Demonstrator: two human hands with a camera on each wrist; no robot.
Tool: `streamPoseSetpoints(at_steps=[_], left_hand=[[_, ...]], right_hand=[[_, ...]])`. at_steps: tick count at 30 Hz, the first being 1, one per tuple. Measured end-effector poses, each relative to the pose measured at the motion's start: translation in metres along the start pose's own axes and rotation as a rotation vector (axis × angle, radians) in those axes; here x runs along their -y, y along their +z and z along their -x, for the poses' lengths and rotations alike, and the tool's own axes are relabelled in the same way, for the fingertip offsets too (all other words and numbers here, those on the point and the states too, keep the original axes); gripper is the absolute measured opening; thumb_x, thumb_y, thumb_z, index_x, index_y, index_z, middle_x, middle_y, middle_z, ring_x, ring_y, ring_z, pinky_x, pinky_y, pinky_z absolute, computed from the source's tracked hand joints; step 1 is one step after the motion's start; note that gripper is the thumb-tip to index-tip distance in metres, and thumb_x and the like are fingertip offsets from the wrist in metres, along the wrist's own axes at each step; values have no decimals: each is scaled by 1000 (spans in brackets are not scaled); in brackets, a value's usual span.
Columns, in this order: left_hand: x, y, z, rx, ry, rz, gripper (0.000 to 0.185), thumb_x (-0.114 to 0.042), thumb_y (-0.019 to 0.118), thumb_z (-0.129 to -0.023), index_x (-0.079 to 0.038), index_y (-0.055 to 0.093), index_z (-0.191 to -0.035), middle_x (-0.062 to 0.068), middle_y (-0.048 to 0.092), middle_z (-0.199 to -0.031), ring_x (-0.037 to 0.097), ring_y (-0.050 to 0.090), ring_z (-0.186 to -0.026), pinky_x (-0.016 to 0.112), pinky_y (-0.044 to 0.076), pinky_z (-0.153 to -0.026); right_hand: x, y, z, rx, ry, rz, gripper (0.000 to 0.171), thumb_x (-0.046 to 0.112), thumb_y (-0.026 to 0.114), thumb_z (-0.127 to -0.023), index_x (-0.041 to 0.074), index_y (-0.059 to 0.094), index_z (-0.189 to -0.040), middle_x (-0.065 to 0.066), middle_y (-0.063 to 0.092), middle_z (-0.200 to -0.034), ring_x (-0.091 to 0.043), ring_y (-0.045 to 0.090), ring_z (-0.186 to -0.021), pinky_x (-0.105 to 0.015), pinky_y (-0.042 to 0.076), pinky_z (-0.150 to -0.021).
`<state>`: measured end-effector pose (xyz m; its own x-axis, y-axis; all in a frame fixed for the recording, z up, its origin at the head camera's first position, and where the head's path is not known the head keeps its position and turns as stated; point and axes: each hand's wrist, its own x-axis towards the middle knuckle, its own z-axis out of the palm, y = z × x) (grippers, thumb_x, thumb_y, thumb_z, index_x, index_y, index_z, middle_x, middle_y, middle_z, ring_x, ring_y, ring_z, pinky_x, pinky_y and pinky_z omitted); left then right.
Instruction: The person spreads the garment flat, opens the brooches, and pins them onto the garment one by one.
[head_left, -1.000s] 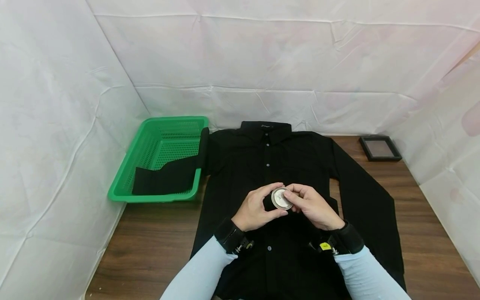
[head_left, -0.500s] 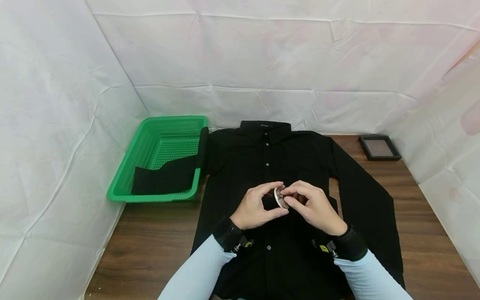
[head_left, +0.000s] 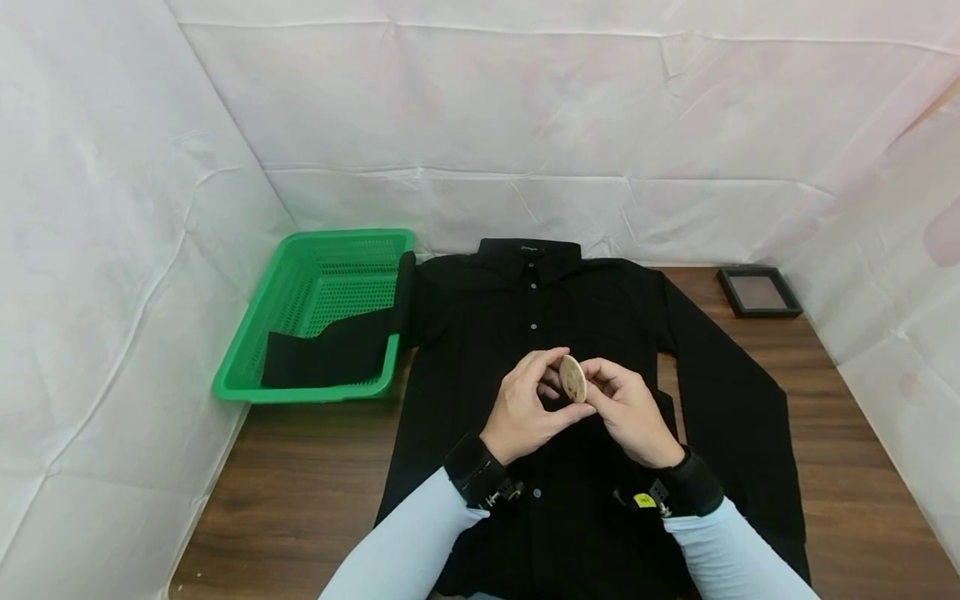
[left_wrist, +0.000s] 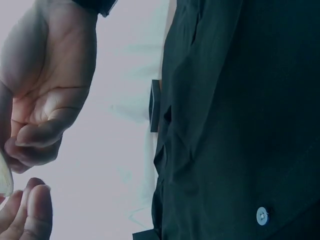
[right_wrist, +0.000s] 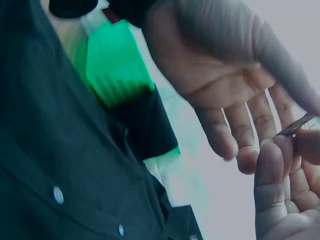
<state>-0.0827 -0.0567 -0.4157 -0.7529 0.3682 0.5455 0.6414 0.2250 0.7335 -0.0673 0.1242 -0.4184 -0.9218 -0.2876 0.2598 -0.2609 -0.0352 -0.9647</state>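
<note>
Head view: both hands hold a small round disc above the middle of the black shirt on the table. The left hand and right hand pinch the disc between fingertips. It showed its silver face before; now it is turned over, pale side showing. Far left sits a green basket.

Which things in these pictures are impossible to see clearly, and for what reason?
- Round disc, head view: turned nearly edge-on between both hands, so its face is unreadable.
- Disc, left wrist view: only a sliver shows at the left edge.
- Collar label of the black shirt, head view: too small to read.
- Contents of the black frame, head view: too small.
- Green basket, right wrist view: blurred, partly hidden by the left hand.
</note>
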Motion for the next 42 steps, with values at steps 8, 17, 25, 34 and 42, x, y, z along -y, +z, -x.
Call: streamPoseSetpoints(at_steps=[8,17,25,34,42], left_hand=[[0,2,-4,-47,3,-14,69,-24,84,-76,-8,52,-135,4,59,-115,8,59,-81,16,52,-65],[0,-4,-18,145,-46,-74,60,-23,78,-82,-8,51,-133,3,54,-119,13,56,-83,24,52,-67],[6,-4,-31,258,-90,-9,58,-23,79,-81,-6,52,-130,4,55,-122,12,60,-82,22,54,-69],[18,-13,-57,336,-189,33,58,-15,77,-83,-7,49,-134,6,53,-129,12,64,-93,22,54,-74],[46,-20,-96,317,-353,-26,65,-7,76,-83,-14,46,-140,3,50,-133,15,61,-102,21,52,-79]], right_hand=[[-5,4,2,-49,35,-142,23,8,56,-98,-7,55,-115,-16,61,-107,-16,63,-94,-24,53,-76],[-16,0,2,-128,36,-52,23,5,58,-95,-6,57,-115,-12,63,-104,-15,64,-88,-23,53,-73],[2,2,-4,-244,-72,267,10,-3,64,-90,-4,66,-100,-12,66,-87,-12,60,-69,-20,48,-58],[-25,-17,-19,-252,-42,440,9,9,66,-91,5,69,-99,-4,67,-84,-10,59,-67,-20,46,-56],[-36,-59,-55,-226,188,670,22,32,60,-96,11,67,-92,-3,62,-73,-19,56,-59,-33,44,-54]])
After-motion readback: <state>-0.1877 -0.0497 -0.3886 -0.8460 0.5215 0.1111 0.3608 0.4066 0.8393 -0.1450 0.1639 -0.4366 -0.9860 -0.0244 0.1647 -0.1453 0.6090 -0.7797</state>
